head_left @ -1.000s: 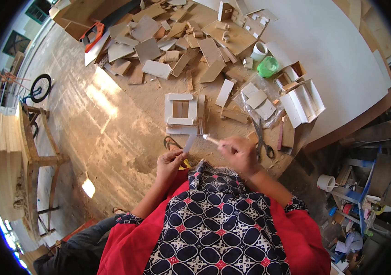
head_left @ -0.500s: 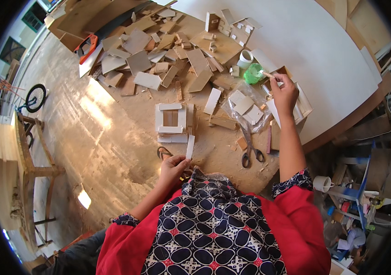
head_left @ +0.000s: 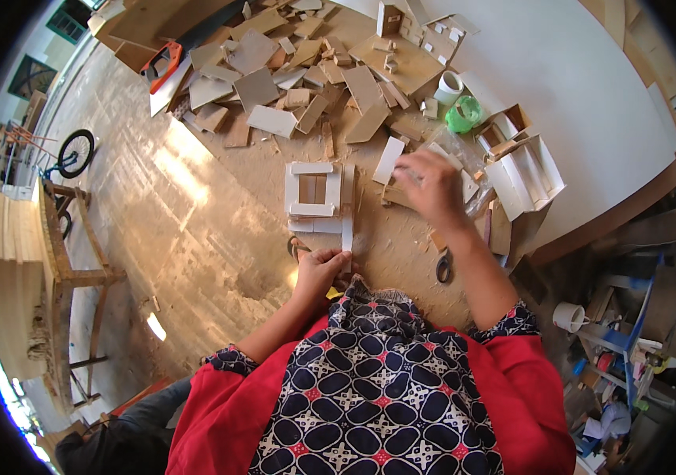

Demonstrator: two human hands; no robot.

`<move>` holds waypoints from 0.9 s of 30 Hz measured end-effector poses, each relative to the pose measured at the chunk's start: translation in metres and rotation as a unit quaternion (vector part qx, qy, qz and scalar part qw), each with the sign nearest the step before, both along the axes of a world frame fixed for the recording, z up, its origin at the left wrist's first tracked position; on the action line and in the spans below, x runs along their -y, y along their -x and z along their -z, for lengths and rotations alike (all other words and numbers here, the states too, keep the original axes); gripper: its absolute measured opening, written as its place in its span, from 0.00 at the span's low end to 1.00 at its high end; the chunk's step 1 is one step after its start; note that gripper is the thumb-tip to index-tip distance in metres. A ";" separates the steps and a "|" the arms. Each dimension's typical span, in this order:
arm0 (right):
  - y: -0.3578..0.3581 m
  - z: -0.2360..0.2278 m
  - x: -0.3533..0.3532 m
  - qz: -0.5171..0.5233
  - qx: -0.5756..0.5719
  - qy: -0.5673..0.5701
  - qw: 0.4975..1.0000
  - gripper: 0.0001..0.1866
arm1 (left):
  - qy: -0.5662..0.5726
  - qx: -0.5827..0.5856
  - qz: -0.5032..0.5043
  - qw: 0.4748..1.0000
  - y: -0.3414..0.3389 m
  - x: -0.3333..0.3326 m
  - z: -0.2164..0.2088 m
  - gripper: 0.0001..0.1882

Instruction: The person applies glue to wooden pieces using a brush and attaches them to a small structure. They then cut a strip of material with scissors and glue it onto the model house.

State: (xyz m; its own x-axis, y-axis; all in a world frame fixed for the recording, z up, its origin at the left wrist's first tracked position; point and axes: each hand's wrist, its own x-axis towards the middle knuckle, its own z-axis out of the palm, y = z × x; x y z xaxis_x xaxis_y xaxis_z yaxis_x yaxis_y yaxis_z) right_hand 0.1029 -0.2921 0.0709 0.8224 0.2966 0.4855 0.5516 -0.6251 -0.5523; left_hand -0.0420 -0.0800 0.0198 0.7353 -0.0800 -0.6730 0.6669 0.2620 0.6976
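My left hand (head_left: 322,271) is closed on the lower end of a narrow white strip (head_left: 346,229), which points away from me. The strip's upper part lies along the right edge of a stack of white square frames (head_left: 295,190). My right hand (head_left: 437,188) is above the floor, right of the stack, with its fingers pinched and smeared by motion. The small stick it held half a second ago can hardly be made out now. A green translucent cup (head_left: 464,115), like a cut bottle bottom, stands beyond that hand.
Wood and board offcuts (head_left: 258,89) are piled at the far side, with an orange-handled saw (head_left: 165,65) at their left. Beyond my right hand are a white roll (head_left: 449,85) and white box pieces (head_left: 529,176). Scissors (head_left: 443,267) lie under my right forearm.
My right hand has come away from the green cup, moving left and nearer toward the frame stack. My left hand keeps the white strip. The whole view has shifted slightly.
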 end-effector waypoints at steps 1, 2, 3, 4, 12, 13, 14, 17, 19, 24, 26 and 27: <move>0.009 0.004 -0.007 -0.014 -0.019 -0.008 1.000 0.06 | -0.007 -0.005 0.007 1.000 -0.002 0.000 -0.002 0.12; 0.019 0.006 -0.015 -0.028 -0.036 -0.015 0.999 0.05 | -0.013 -0.005 0.010 1.000 -0.003 0.000 -0.001 0.12; 0.025 0.008 -0.021 -0.042 -0.054 -0.022 0.997 0.05 | -0.019 -0.005 0.013 1.000 -0.004 -0.001 0.000 0.12; 0.030 0.013 -0.025 -0.047 -0.066 -0.019 0.997 0.05 | -0.025 -0.005 0.016 1.000 -0.004 -0.001 0.001 0.12; 0.043 0.040 -0.038 -0.077 -0.123 -0.003 0.989 0.08 | -0.063 0.001 -0.005 0.998 -0.010 0.001 0.003 0.13; 0.044 0.043 -0.040 -0.077 -0.126 -0.003 0.989 0.08 | -0.059 0.001 -0.008 0.998 -0.009 0.001 0.005 0.13; 0.044 0.045 -0.041 -0.077 -0.128 -0.002 0.989 0.09 | -0.062 -0.004 -0.006 0.998 -0.010 0.001 0.004 0.13; 0.044 0.046 -0.046 -0.069 -0.130 0.008 0.989 0.09 | -0.066 -0.014 -0.005 0.998 -0.012 0.002 0.004 0.14; 0.043 0.047 -0.049 -0.061 -0.125 0.018 0.990 0.09 | -0.062 -0.017 -0.009 0.998 -0.012 0.002 0.007 0.14; 0.038 0.055 -0.055 -0.045 -0.113 0.046 0.991 0.08 | -0.070 -0.012 -0.010 0.997 -0.013 0.004 -0.001 0.14; 0.037 0.055 -0.056 -0.045 -0.113 0.055 0.991 0.07 | -0.068 -0.008 -0.014 0.998 -0.012 0.004 -0.001 0.13; 0.037 0.056 -0.056 -0.045 -0.113 0.059 0.991 0.07 | -0.065 -0.006 -0.017 0.998 -0.012 0.004 0.000 0.13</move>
State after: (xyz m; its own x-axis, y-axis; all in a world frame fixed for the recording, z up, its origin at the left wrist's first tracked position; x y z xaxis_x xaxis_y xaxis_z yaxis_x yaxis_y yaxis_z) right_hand 0.0663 -0.2361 0.0152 0.8738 0.4169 0.2504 0.4787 -0.6466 -0.5939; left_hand -0.0303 -0.0844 0.0195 0.7286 0.0330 -0.6842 0.6672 0.1915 0.7198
